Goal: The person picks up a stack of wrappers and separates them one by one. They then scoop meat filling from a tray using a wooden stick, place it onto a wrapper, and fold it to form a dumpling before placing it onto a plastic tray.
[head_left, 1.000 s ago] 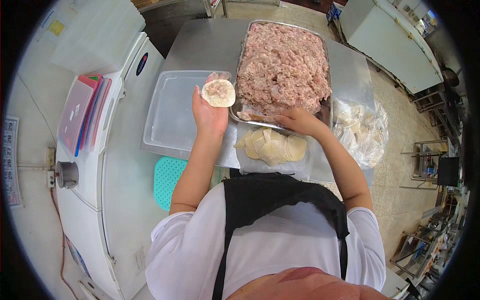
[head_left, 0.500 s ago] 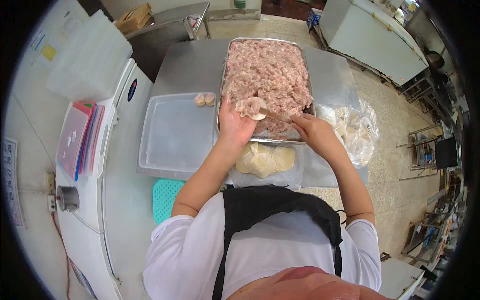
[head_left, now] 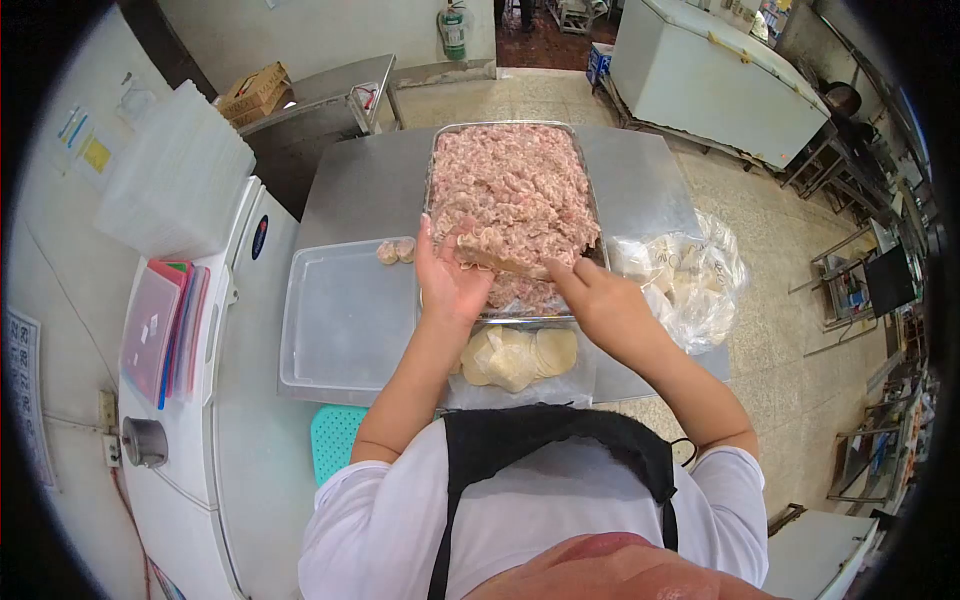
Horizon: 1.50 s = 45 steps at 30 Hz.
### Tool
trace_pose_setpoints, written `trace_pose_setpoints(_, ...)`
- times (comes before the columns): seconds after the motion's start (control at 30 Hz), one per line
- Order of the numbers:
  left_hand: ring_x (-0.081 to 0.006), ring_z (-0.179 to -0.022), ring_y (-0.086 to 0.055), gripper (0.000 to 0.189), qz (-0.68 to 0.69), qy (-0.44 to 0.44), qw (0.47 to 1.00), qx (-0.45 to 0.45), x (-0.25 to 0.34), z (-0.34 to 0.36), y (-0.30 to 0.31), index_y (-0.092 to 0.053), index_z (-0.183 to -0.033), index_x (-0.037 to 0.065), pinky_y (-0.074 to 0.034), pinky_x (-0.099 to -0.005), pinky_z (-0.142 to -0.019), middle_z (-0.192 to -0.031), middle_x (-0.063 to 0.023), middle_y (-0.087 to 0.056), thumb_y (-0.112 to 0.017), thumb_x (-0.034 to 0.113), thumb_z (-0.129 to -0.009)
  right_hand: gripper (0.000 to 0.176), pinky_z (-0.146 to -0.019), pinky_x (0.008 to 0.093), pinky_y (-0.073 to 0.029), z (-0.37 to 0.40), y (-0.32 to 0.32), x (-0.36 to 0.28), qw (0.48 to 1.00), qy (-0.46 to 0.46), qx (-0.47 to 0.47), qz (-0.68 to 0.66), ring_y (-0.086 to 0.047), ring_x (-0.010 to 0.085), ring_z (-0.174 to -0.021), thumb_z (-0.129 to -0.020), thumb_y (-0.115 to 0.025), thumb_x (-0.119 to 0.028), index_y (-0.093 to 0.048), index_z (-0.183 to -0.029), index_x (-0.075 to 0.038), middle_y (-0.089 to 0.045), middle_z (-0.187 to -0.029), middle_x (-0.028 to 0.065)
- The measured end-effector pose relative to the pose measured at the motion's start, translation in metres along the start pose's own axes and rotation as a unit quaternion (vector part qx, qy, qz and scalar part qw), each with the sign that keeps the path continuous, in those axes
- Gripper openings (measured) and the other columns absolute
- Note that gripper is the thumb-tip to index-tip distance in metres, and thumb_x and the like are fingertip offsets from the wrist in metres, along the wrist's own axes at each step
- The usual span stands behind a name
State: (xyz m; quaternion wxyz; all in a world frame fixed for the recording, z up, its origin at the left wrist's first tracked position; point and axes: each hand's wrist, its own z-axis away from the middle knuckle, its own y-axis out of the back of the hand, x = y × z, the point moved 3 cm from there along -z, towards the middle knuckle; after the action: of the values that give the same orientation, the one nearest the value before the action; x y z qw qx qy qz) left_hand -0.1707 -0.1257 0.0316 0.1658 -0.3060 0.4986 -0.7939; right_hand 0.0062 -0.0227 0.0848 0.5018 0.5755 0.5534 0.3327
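Note:
My left hand (head_left: pixel 452 282) is palm up over the near left of the meat tray, thumb apart. On its fingers rests a round dumpling wrapper (head_left: pixel 472 264) with ground meat on it, mostly hidden by the meat. My right hand (head_left: pixel 600 305) grips a flat wooden spatula (head_left: pixel 522 268), its blade against the filling at the left fingers. The metal tray (head_left: pixel 591 190) is heaped with pinkish ground meat (head_left: pixel 510 180). Just below it, a stack of pale round wrappers (head_left: pixel 515 358) lies on plastic. Two filled dumplings (head_left: pixel 396 250) sit in the top right corner of the translucent plastic tray (head_left: pixel 345 320).
A clear bag of wrappers (head_left: pixel 685 270) lies right of the meat on the steel table (head_left: pixel 370 180). At left stands a white fridge (head_left: pixel 255 420) with stacked clear containers (head_left: pixel 180 175). A turquoise perforated stool (head_left: pixel 338 440) is below the table's near edge. A chest freezer (head_left: pixel 710 90) stands behind right.
The view has tilted, so the table appears lower. The spatula now lies lower and flatter against the filling, and the wrapper shows less. The left thumb is spread out to the side.

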Motion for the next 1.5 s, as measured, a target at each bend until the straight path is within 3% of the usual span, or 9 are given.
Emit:
trace_pose_setpoints(0.27, -0.0309, -0.122, -0.049, 0.06, -0.22, -0.01, 0.952, -0.212, 0.01, 0.014, 0.009, -0.044, -0.137, 0.002, -0.042, -0.0514, -0.106, -0.133, -0.0195, -0.051, -0.068, 0.021, -0.086, 0.03, -0.078, 0.0433, -0.052, 0.0, 0.017, 0.03, 0.972, -0.019, 0.062, -0.225, -0.065, 0.0366, -0.09, -0.096, -0.055, -0.02, -0.061, -0.118, 0.0, -0.066, -0.098, 0.0186)
trace_pose_setpoints(0.37, -0.0234, -0.115, -0.056, 0.075, -0.429, -0.065, 0.872, -0.228, 0.012, 0.024, -0.01, -0.041, -0.144, 0.006, -0.046, -0.0433, -0.103, -0.136, -0.0158, -0.052, -0.075, 0.002, -0.077, 0.03, -0.084, 0.0432, -0.051, 0.007, 0.03, 0.033, 0.962, -0.028, -0.003, -0.272, -0.063, 0.0395, -0.097, -0.098, -0.053, -0.021, -0.063, -0.115, 0.001, -0.067, -0.105, 0.0212)
trace_pose_setpoints(0.47, -0.0178, -0.098, -0.063, 0.066, -0.638, -0.301, 0.631, -0.322, 0.012, 0.022, -0.022, -0.057, -0.129, 0.003, -0.049, -0.0333, -0.091, -0.125, -0.0086, -0.06, -0.084, 0.011, -0.07, 0.03, -0.085, 0.0426, -0.051, 0.009, 0.04, 0.034, 0.96, -0.02, -0.075, -0.268, -0.063, 0.0391, -0.1, -0.098, -0.054, -0.022, -0.064, -0.115, 0.001, -0.066, -0.107, 0.0226)
trace_pose_setpoints(0.73, -0.0151, -0.089, -0.065, 0.028, -0.734, -0.166, 0.578, -0.317, -0.004, 0.018, -0.023, -0.069, -0.098, 0.001, -0.051, -0.0305, -0.082, -0.096, -0.0071, -0.069, -0.082, 0.011, -0.075, 0.031, -0.078, 0.0412, -0.051, 0.01, -0.012, 0.079, 0.956, 0.046, -0.07, -0.281, -0.064, 0.0365, -0.089, -0.097, -0.057, -0.024, -0.063, -0.12, -0.003, -0.066, -0.096, 0.0195)
trace_pose_setpoints(0.8, -0.0107, -0.073, -0.064, 0.025, -0.665, -0.064, 0.715, -0.207, -0.012, 0.007, -0.002, -0.067, -0.101, -0.001, -0.052, -0.0266, -0.066, -0.084, -0.005, -0.069, -0.077, 0.013, -0.082, 0.031, -0.073, 0.0419, -0.052, 0.005, -0.02, 0.101, 0.977, 0.062, -0.043, -0.201, -0.064, 0.0358, -0.084, -0.096, -0.059, -0.024, -0.063, -0.12, -0.006, -0.065, -0.093, 0.0176)
trace_pose_setpoints(0.97, -0.0081, -0.068, -0.062, 0.025, -0.61, -0.092, 0.774, -0.144, -0.019, -0.013, 0.029, -0.066, -0.103, -0.002, -0.051, -0.0244, -0.061, -0.082, -0.0041, -0.068, -0.075, 0.01, -0.084, 0.027, -0.062, 0.0437, -0.052, 0.018, -0.023, 0.086, 0.993, 0.04, 0.037, -0.103, -0.064, 0.0336, -0.075, -0.093, -0.061, -0.024, -0.063, -0.118, -0.015, -0.063, -0.087, 0.0104)
trace_pose_setpoints(1.17, -0.0158, -0.08, -0.065, 0.057, -0.647, -0.052, 0.75, -0.128, -0.031, 0.012, 0.031, -0.052, -0.128, -0.002, -0.053, -0.0285, -0.074, -0.095, -0.0076, -0.068, -0.079, 0.016, -0.082, 0.028, -0.076, 0.0457, -0.053, 0.025, -0.091, 0.14, 0.982, -0.008, -0.19, -0.017, -0.067, 0.035, -0.09, -0.092, -0.058, -0.027, -0.066, -0.117, -0.017, -0.067, -0.097, 0.0138)
trace_pose_setpoints(1.33, -0.0137, -0.086, -0.062, 0.052, -0.729, -0.271, 0.59, -0.217, -0.03, 0.043, -0.005, -0.054, -0.123, 0.005, -0.05, -0.03, -0.083, -0.106, -0.0067, -0.066, -0.08, 0.012, -0.079, 0.025, -0.076, 0.0388, -0.053, 0.034, -0.029, 0.138, 0.964, -0.06, -0.06, -0.251, -0.067, 0.0318, -0.084, -0.096, -0.059, -0.027, -0.068, -0.113, -0.011, -0.069, -0.096, 0.0145)
trace_pose_setpoints(1.5, -0.0126, -0.091, -0.059, 0.038, -0.711, -0.183, 0.619, -0.28, -0.032, 0.031, -0.004, -0.062, -0.106, 0.004, -0.047, -0.0308, -0.085, -0.099, -0.002, -0.067, -0.083, 0.013, -0.076, 0.033, -0.086, 0.0398, -0.051, 0.033, -0.011, 0.092, 0.928, 0.001, -0.144, -0.343, -0.066, 0.0344, -0.097, -0.098, -0.056, -0.03, -0.064, -0.123, -0.01, -0.069, -0.107, 0.0165)
